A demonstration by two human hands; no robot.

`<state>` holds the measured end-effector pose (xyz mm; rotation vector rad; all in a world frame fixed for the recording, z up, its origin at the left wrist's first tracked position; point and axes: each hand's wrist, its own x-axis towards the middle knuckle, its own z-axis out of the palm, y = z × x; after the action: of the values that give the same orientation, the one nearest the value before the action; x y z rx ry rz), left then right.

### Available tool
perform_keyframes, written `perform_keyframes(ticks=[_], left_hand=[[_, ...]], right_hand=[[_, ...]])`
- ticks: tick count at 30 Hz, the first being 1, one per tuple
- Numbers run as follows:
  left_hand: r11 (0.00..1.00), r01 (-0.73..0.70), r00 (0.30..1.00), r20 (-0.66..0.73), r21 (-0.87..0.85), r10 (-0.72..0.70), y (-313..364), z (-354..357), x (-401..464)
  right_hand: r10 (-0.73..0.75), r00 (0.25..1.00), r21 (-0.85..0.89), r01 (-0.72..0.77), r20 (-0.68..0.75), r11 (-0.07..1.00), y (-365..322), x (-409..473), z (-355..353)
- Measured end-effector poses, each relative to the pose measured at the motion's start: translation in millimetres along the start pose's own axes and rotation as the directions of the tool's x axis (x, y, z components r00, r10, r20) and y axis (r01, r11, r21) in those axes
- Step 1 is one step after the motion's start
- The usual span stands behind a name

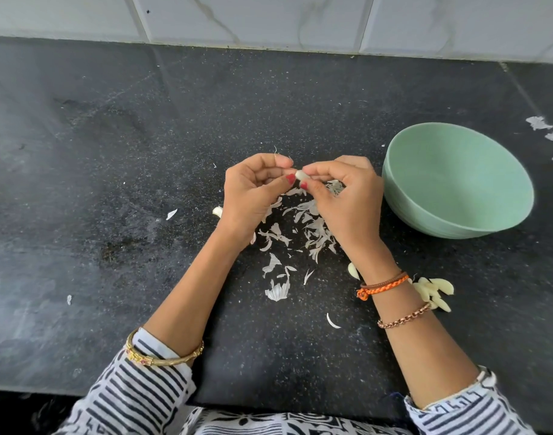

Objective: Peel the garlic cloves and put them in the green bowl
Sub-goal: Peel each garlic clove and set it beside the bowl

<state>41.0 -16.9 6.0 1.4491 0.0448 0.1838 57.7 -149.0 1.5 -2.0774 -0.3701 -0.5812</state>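
L hand point(253, 196) & R hand point(347, 199) raised together, fingers curled, thumbs pinching; forearms angled inward.

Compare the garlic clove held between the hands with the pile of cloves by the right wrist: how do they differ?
The held clove is one clove, pinched in the air by the left hand and the right hand; the pile of cloves is several, lying untouched on the black counter. The held clove sits above the peel scraps; the pile lies beside the right wrist, nearer the person. Both look pale, and neither is in the green bowl.

tabletop point(112, 183): dark speckled stone, matt | green bowl point(457, 183): smooth matt plastic | garlic skins point(313, 227): thin, papery
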Motion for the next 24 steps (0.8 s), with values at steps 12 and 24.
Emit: perform_keyframes(ticks=[12,24], left_hand=[[0.995,0.040,0.999,-0.023,-0.094,-0.043,-1.0,3.2,-1.5],[0.992,0.011,0.998,-0.067,0.129,-0.002,-7.5,-0.3,1.0]], right_hand=[[-0.261,0.959,-0.162,0.241,-0.113,0.957,-0.3,-2.9,5.8],[0.058,0.996,0.239,-0.039,-0.070,0.970,-8.5,3.9,-3.4]])
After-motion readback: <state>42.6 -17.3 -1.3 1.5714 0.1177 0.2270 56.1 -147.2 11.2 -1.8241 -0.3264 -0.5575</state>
